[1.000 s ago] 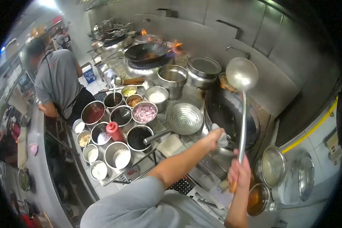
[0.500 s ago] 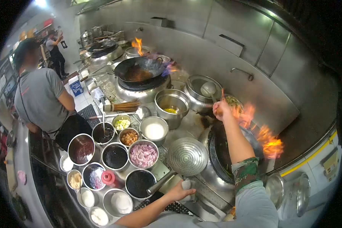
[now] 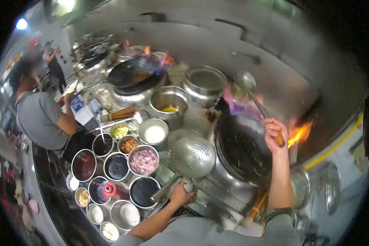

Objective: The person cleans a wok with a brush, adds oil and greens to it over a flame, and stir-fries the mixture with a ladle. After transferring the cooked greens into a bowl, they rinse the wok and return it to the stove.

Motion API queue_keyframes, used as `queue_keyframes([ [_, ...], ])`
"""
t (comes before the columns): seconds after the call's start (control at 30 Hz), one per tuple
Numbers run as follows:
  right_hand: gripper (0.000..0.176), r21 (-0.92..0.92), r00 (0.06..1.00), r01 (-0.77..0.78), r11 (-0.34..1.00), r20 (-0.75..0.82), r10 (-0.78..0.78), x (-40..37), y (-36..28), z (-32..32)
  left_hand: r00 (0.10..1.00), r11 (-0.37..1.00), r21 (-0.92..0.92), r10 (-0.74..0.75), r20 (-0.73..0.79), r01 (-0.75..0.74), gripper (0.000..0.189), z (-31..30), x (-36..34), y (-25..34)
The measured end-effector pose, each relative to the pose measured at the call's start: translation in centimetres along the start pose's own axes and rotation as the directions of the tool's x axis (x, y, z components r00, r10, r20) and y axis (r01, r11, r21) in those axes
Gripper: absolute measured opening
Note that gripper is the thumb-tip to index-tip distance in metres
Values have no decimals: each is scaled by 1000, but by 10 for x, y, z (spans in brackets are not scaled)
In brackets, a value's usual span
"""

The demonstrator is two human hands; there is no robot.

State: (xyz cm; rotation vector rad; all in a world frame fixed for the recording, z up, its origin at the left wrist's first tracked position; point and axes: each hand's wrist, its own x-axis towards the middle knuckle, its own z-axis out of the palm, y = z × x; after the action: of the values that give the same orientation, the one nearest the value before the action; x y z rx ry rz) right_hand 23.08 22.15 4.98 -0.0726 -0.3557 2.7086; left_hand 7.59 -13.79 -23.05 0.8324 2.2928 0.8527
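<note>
My right hand (image 3: 274, 132) is closed round the wooden handle of a ladle (image 3: 246, 81), its metal bowl raised beyond the wok's far side. Below and left of that hand, a dark wok (image 3: 230, 159) with some greenish strands in it sits on the burner. Flames (image 3: 300, 134) rise at its right side. My left hand (image 3: 182, 195) is closed on a greyish cloth (image 3: 188, 187), close to the handle of a perforated strainer (image 3: 192, 156); the cloth is partly hidden by the fingers.
Several metal pots of ingredients stand at left, among them sliced pinkish meat (image 3: 143, 160), dark sauce (image 3: 145, 192) and a red-capped bottle (image 3: 110, 189). A pot with yellow liquid (image 3: 169, 102) and another wok (image 3: 131, 76) are farther back. A co-worker (image 3: 45, 117) stands at left.
My right hand has moved right and nearer to me, with the ladle swung along. My left hand has shifted slightly left and up with the cloth. The view has turned and the co-worker's arms are raised.
</note>
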Motion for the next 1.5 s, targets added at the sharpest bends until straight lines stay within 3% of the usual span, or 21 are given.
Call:
queue_keyframes([
  [0.1, 17, -122, 990, 83, 989, -107, -96, -83, -24, -20, 999, 999, 27, 41, -18, -40, 81, 1, -11, 9],
  [0.17, 15, -268, 960, 80, 960, -237, -146, -132, -37, -20, 970, 944, 297, 193, -147, -143, 88, -5, -23, 25],
  [0.2, 14, -392, 923, 97, 915, -308, -230, -158, -39, -16, 899, 901, 356, 350, -262, -247, 83, -6, -32, 40],
  [0.27, 14, -615, 836, 34, 788, -415, -360, -197, -42, -1, 779, 807, 331, 575, -250, -490, 68, -12, -46, 100],
  [0.37, 19, -793, 699, -129, 595, -498, -513, -252, -41, 7, 547, 584, 232, 811, -207, -778, 47, -8, -61, 194],
  [0.4, 61, -815, 609, -207, 541, -540, -581, -274, -47, -2, 528, 554, 243, 833, -168, -797, 44, 3, -60, 213],
  [0.47, 62, -821, 547, -327, 467, -568, -615, -313, -37, 10, 487, 494, 254, 868, -95, -831, 38, 23, -58, 241],
  [0.57, 69, -789, 508, -410, 458, -614, -604, -372, -19, 22, 544, 480, 363, 834, 94, -799, 29, 49, -43, 254],
  [0.6, 72, -776, 506, -419, 471, -630, -589, -389, -13, 24, 487, 429, 385, 871, 62, -817, 23, 52, -37, 254],
  [0.7, 69, -757, 480, -474, 450, -651, -588, -420, 19, 47, 498, 439, 393, 865, 57, -808, 22, 60, -36, 252],
  [0.8, 67, -691, 611, -284, 665, -665, -430, -449, 31, 35, 463, 429, 313, 885, 40, -847, 24, 64, -37, 257],
  [0.9, 66, -742, 573, -314, 591, -645, -505, -430, 51, -12, 458, 424, 283, 887, 62, -860, 27, 70, -41, 264],
  [0.97, 63, -878, 643, -469, 96, -414, -645, -400, 68, -58, 473, 461, 259, 881, -16, -849, 31, 60, -46, 270],
  [1.03, 60, -870, 670, -303, 389, -485, -562, -373, 65, -40, 507, 528, 197, 849, -149, -826, 34, 24, -73, 249],
  [1.1, 59, -806, 730, -119, 580, -467, -499, -355, 55, -27, 738, 755, 179, 655, -159, -631, 42, -4, -80, 185],
  [1.17, 58, -845, 804, -94, 526, -376, -460, -320, 55, -22, 855, 886, 256, 448, -260, -387, 57, -7, -68, 92],
  [1.27, 54, -856, 900, -56, 513, -266, -346, -237, 41, -20, 916, 955, 220, 262, -303, -200, 68, 12, -54, 25],
  [1.3, 54, -837, 929, -36, 547, -230, -291, -198, 35, -21, 943, 975, 133, 208, -258, -179, 73, 14, -50, 24],
  [1.37, 48, -843, 928, -23, 537, -218, -301, -107, 31, -33, 925, 975, 84, 220, -310, -204, 77, 22, -37, 15],
  [1.43, 44, -921, 949, -3, 390, -126, -290, -14, 31, -44, 918, 978, 32, 205, -340, -207, 77, 23, -27, 2],
  [1.5, 36, -981, 929, -80, 179, -139, -344, 67, 41, -54, 896, 975, 58, 219, -385, -214, 76, 17, -28, 1],
])
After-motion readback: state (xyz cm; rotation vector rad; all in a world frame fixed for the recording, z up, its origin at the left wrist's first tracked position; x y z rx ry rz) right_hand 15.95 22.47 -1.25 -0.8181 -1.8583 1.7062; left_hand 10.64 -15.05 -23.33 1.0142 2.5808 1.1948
